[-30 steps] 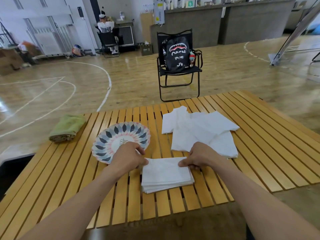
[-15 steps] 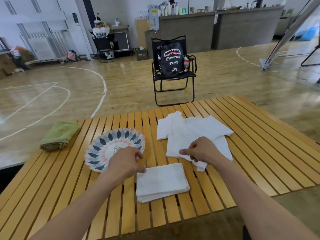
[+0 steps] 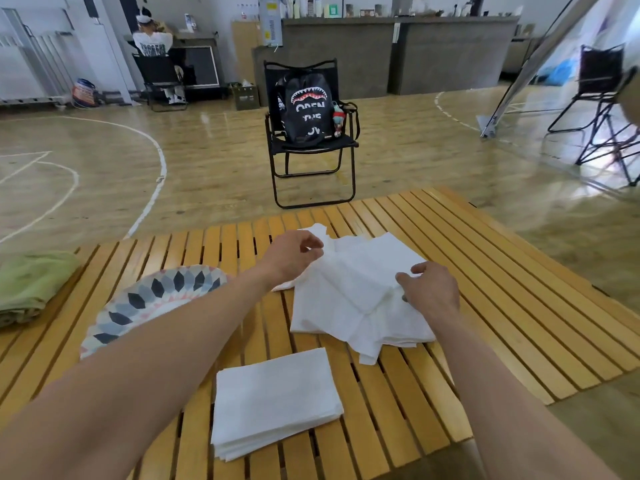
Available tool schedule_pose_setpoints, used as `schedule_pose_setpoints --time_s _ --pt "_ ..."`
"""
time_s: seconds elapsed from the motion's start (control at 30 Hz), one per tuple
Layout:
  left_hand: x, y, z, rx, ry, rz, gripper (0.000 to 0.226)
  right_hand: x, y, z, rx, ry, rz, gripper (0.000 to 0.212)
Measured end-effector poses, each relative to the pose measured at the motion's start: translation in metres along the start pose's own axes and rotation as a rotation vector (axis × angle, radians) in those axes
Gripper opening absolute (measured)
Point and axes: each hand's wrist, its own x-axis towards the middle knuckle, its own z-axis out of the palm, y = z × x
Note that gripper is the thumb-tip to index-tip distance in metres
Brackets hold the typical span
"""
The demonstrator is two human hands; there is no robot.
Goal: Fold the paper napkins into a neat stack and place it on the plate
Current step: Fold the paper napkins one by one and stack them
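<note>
While hands pinch soft napkins, slats gleam.

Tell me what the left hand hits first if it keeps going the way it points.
The left hand points forward and right, fingers at the loose napkins. It would meet that pile first, at its far left corner; it may already be touching, depth is unclear.
</note>
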Motion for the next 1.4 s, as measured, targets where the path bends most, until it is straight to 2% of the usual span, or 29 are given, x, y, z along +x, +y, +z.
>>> schedule_pose_setpoints --time_s 0.07,0.17,0.3,0.47,0.53,0.67,0.8,0.93,1.07,1.13,1.2,1.33,1.4 --pt "0.020 0.009 0.012 0.005 -0.042 0.027 0.022 0.009 0.004 0.006 0.046 -0.031 0.033 0.037" --pt "0.046 0.016 0.032 0.138 -0.098 0.045 0.023 0.017 0.006 0.012 0.081 -0.037 0.047 0.032" --pt "0.064 0.017 0.047 0.241 -0.129 -0.059 0.011 0.023 0.007 0.014 0.191 -0.076 0.079 0.031" --pt "0.061 0.019 0.044 -0.004 -0.093 -0.103 0.022 0.020 0.003 0.000 0.387 -0.113 0.080 0.030" --pt "0.056 0.021 0.036 -0.118 -0.097 -0.120 0.027 0.015 -0.002 -0.009 0.506 -0.187 0.097 0.026" --pt "0.039 0.027 0.023 -0.179 -0.166 -0.109 0.040 0.007 -0.011 -0.022 0.806 -0.383 0.149 0.022" --pt "0.015 0.029 0.012 -0.388 -0.255 -0.200 0.049 -0.003 -0.017 -0.038 0.863 -0.540 0.081 0.024" --pt "-0.013 0.013 -0.001 -0.545 -0.279 -0.227 0.048 -0.014 -0.011 -0.035 0.588 -0.426 0.011 0.028" --pt "-0.039 0.001 -0.005 -0.456 -0.251 -0.268 0.040 -0.020 -0.004 -0.023 0.589 -0.414 0.047 0.062" --pt "-0.047 0.001 -0.006 -0.486 -0.230 -0.264 0.025 -0.023 -0.006 -0.022 0.584 -0.401 0.017 0.073" --pt "-0.055 0.004 -0.012 -0.575 -0.202 -0.235 0.019 -0.026 -0.011 -0.022 0.598 -0.372 -0.037 0.076" --pt "-0.066 0.002 -0.027 -0.703 -0.115 -0.133 0.030 -0.034 -0.022 -0.026 0.651 -0.282 -0.206 0.070" --pt "-0.074 -0.001 -0.031 -0.713 -0.085 -0.078 0.032 -0.038 -0.025 -0.027 0.682 -0.292 -0.279 0.061"
